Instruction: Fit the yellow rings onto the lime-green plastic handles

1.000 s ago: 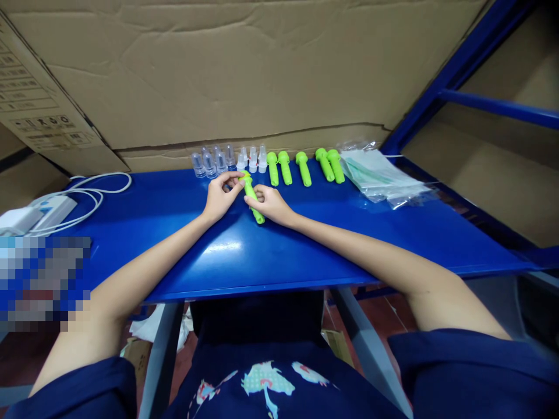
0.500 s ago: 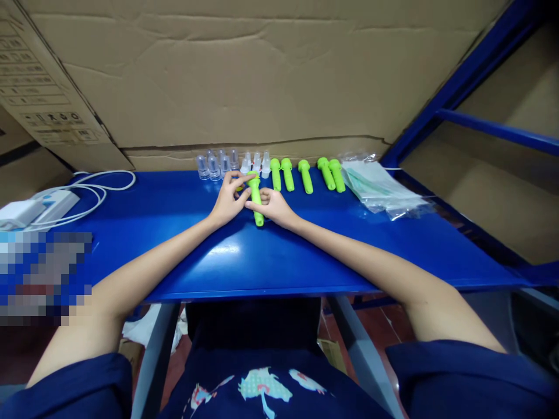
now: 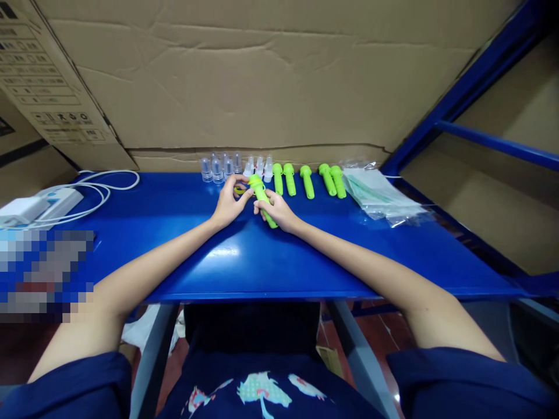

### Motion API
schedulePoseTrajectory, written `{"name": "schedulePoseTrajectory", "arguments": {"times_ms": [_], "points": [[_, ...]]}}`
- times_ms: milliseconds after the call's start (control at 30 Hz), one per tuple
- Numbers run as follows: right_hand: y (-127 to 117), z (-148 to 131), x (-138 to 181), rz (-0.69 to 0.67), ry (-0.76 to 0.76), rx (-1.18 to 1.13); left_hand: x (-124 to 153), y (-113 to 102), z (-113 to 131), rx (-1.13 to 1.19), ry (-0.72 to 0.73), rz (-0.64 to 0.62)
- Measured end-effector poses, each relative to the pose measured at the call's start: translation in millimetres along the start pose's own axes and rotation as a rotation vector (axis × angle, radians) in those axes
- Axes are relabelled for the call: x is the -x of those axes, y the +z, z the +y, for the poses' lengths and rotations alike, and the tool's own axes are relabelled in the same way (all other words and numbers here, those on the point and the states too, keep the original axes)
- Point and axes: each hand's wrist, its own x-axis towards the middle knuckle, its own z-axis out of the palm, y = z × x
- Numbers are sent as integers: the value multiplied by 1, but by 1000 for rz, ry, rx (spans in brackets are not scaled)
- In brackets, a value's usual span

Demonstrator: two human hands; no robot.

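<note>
A lime-green flashlight (image 3: 267, 214) is held tilted above the blue tabletop, its wider head up and to the left. My right hand (image 3: 282, 210) wraps round its barrel, thumb across the top. At the head end, my left hand (image 3: 230, 201) pinches with index finger and thumb. A small yellow part (image 3: 238, 190) shows beneath the left fingers; whether it is joined to the flashlight cannot be made out. Behind my hands stand several clear plastic caps (image 3: 217, 172) and several whitish translucent cone-shaped pieces (image 3: 259, 169).
Several matching green flashlights (image 3: 307, 183) lie along the back of the blue table (image 3: 209, 273). Plastic bags with a white and green sheet (image 3: 379, 192) are at right. White cables and an adapter (image 3: 56, 203) lie left, near a blurred-out patch. A cardboard wall (image 3: 262, 87) closes the back.
The flashlight's lower end has swung to the right, making it more slanted. My right hand has closed further round the barrel. My left hand stays at the head, and the view has shifted slightly.
</note>
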Motion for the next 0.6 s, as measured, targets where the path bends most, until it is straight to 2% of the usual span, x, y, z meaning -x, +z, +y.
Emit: {"name": "schedulePoseTrajectory", "arguments": {"times_ms": [200, 467, 600], "points": [[0, -4, 3, 2, 20, 22, -2, -2, 0, -3, -24, 19], [2, -3, 3, -39, -25, 18, 1, -1, 4, 53, 9, 3], [1, -2, 2, -54, -47, -3, 2, 3, 2, 59, 37, 37]]}}
